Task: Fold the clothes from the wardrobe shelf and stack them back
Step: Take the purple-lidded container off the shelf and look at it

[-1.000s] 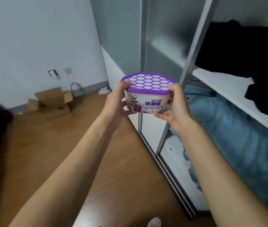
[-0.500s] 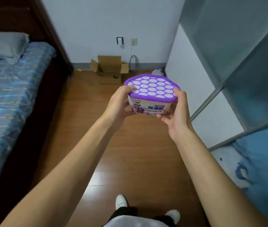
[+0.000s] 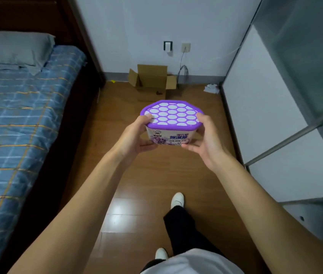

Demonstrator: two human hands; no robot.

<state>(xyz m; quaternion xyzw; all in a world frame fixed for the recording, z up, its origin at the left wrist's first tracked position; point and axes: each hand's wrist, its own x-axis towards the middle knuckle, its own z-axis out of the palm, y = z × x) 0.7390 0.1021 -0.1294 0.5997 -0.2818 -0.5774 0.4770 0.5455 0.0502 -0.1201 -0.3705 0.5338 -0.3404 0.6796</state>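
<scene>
Arms stretched forward and slightly bent, we hold a dehumidifier box (image 3: 171,123) out at mid-height over the wooden floor (image 3: 156,175), between the bed (image 3: 24,115) and the wardrobe door (image 3: 287,115). Our left hand (image 3: 135,137) clamps its left side, thumb on the purple perforated lid (image 3: 171,113). Our right hand (image 3: 206,139) clamps the right side, fingers curled beneath; no clothes are in view.

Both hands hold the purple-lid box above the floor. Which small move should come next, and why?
Probably lower the box onto the bare floor: left hand and right hand are both occupied, so no clothes can be folded.
</scene>
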